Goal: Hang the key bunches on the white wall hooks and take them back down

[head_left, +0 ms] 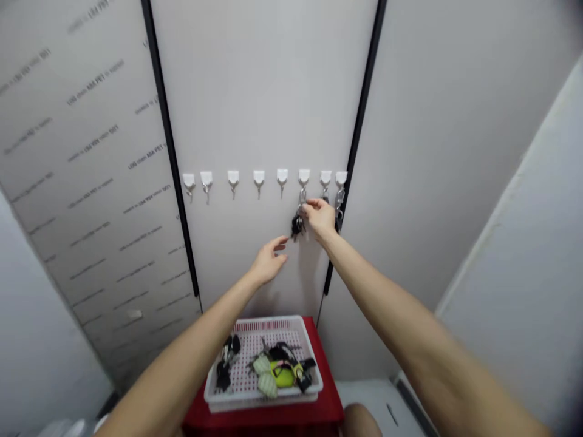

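Observation:
A bunch of keys hangs below the third white hook from the right. My right hand pinches the metal ring at its top, close under that hook; whether the ring bears on the hook is hard to make out. Lower and to the left, my left hand has its fingers apart, with the tips close to the dangling keys and nothing in the palm. Another key set hangs on the rightmost hook. Something dark on the hook beside it is mostly hidden behind my right hand.
Several white hooks run in a row to the left on the pale panel. Black strips edge this panel. Below, a white perforated basket holds more keys and a green-yellow keyring item, standing on a red stool.

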The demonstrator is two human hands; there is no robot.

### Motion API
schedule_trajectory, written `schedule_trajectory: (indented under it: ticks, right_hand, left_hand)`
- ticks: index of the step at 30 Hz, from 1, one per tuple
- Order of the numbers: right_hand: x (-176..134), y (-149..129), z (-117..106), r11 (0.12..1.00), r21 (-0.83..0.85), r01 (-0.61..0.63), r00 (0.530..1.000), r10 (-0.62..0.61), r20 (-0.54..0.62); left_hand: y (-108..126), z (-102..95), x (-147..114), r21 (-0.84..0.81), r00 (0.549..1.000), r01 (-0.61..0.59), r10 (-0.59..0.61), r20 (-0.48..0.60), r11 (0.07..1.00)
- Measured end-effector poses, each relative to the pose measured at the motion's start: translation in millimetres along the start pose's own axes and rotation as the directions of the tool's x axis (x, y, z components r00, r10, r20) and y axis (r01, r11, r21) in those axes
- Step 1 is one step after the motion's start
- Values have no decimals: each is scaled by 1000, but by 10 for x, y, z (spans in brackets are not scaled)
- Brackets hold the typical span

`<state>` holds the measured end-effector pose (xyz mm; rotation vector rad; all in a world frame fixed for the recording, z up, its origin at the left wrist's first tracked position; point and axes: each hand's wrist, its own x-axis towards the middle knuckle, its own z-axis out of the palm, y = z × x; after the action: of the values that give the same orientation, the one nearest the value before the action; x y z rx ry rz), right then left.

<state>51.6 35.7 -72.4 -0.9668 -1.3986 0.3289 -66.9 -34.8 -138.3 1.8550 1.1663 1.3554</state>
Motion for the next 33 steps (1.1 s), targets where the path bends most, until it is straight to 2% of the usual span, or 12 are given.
schedule_trajectory:
  ticks: [3,5,7,9,11,14,17,19,23,25,27,33]
  right_hand:
    - [-402,179,-63,999,-34,3,1000,-3,21]
    - [-807,322,-118,998,-55,9,973,4,230]
    - [-1259,467,-184,997,-76,-29,853,64,519]
    - [-1668,592,-249,989,-132,-64,615,143,775]
    - [-1958,682,-298,982,-183,-56,434,189,881]
    - [-2151,742,-335,972,-235,2,361,219,906]
    - [-2186,754,-340,959,-282,34,375,249,893]
    - [-2193,763,-333,962,-271,-17,381,257,888]
    - [-2211,810,-296,926,-205,-317,368,320,873]
    - [-2202,827,-272,867,-149,-475,418,372,829]
    - [-2166,806,-254,813,-63,-579,498,414,762]
    - [-1924,469,-194,740,140,-658,632,441,637]
  left_hand:
    - [-462,-170,-404,14,988,156,-156,-19,988]
    - [-770,-262,-728,34,964,262,-260,-56,964]
    - [-1007,-296,-1048,47,939,342,-339,-60,938]
    - [-1138,-266,-1315,53,926,377,-378,0,924]
    - [-1167,-193,-1497,59,922,372,-376,96,926]
    - [-1105,-91,-1612,57,916,348,-352,194,936]
    - [-1067,-55,-1615,29,903,369,-366,224,929]
    - [-1097,-58,-1604,3,894,402,-393,215,916]
    - [-1224,-58,-1615,-35,878,455,-441,187,890]
    - [-1261,-50,-1634,-34,876,456,-442,191,889]
    - [-1256,-42,-1644,-30,879,452,-440,184,891]
    - [-914,46,-1451,-112,935,349,-338,102,930]
